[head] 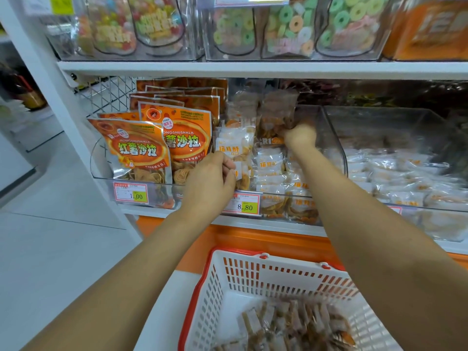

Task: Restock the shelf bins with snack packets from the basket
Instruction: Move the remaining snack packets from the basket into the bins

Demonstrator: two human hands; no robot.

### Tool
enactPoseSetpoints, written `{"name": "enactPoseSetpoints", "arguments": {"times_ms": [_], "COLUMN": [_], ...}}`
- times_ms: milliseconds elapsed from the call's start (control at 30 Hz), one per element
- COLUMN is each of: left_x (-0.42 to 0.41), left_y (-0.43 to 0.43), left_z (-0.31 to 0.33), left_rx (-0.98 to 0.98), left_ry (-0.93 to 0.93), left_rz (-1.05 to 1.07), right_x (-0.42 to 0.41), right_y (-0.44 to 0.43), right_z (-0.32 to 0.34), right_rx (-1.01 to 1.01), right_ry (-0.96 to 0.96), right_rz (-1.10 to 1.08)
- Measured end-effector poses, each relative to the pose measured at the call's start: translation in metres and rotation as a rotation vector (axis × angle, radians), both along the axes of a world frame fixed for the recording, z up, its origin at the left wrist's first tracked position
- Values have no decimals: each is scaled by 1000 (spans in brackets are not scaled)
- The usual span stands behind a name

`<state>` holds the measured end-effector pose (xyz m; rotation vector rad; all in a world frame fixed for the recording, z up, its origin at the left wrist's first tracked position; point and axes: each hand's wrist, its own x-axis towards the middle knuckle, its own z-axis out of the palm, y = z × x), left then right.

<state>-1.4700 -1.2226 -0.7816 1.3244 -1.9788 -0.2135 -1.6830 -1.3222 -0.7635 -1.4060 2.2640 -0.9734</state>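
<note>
shelf stock, middle tier, as i hold it.

1. my left hand [210, 178]: thumb and fingertips pinch the edge of a white packet [241, 173]. the packet stands at the front left of the middle bin [331, 148], just beside the wall it shares with the orange bags.

2. my right hand [300, 136]: reached deeper into the same bin, back of the hand toward me. the fingers are curled onto the lower part of a clear packet [278, 112] holding orange-brown pieces, upright near the back of the bin.

3. middle bin, contents: white packets with orange lettering, heaped loosely, most lying flat, a few on end at the left.

4. basket [253, 259]: white slatted plastic with a red rim, below the shelf edge between my forearms. loose packets [291, 323] of brownish snacks lie across its bottom.

5. orange bags [136, 150]: left bin, standing in rows front to back, the front one tilted left.

6. right bin [405, 178]: more pale packets, blurred.

7. price tags: one reading 1.00 [131, 195] under the orange bags, one reading 8.80 [243, 205] under the middle bin, just right of my left wrist.

8. upper shelf: clear bins of ring candy bags [286, 29].
</note>
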Motion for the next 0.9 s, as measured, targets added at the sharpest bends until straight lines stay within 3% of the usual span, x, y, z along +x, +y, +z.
{"name": "enactPoseSetpoints", "arguments": {"times_ms": [267, 567, 733, 900], "left_x": [2, 18, 39, 59], "left_y": [3, 29, 57, 86], "left_z": [-2, 6, -18, -80], "left_rx": [0, -6, 272, 602], "left_ry": [-24, 61, -204, -572], "left_rz": [17, -107, -121, -133], "right_x": [-2, 21, 39, 42], "right_y": [19, 109, 186, 226], "right_z": [12, 12, -32, -117], "right_rx": [-8, -291, -256, 101], "right_ry": [-83, -65, 63, 159], "right_rz": [8, 230, 491, 659]}}
